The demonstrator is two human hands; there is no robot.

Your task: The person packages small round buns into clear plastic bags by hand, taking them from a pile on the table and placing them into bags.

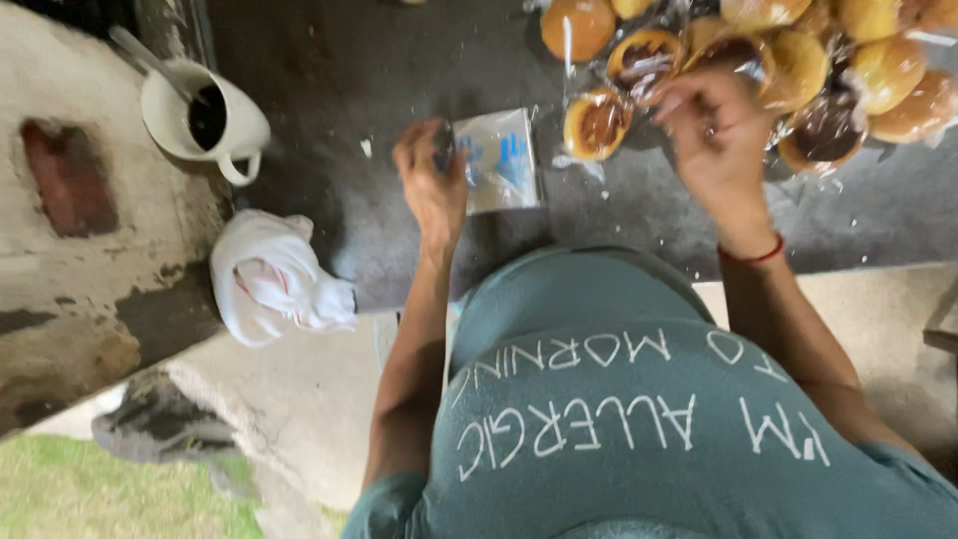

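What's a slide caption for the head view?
Left hand holds a small clear bag; right hand reaches into wrapped buns.

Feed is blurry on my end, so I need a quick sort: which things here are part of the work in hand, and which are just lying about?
In hand:
left hand pinching a clear plastic bag
right hand reaching into the wrapped buns
filled bun lying beside the bag

Lying about:
white jug with a spoon in it
crumpled white cloth at the counter's edge

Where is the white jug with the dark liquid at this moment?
In the head view, the white jug with dark liquid stands upper left on the dark counter, above the crumpled white cloth and well left of the left hand.
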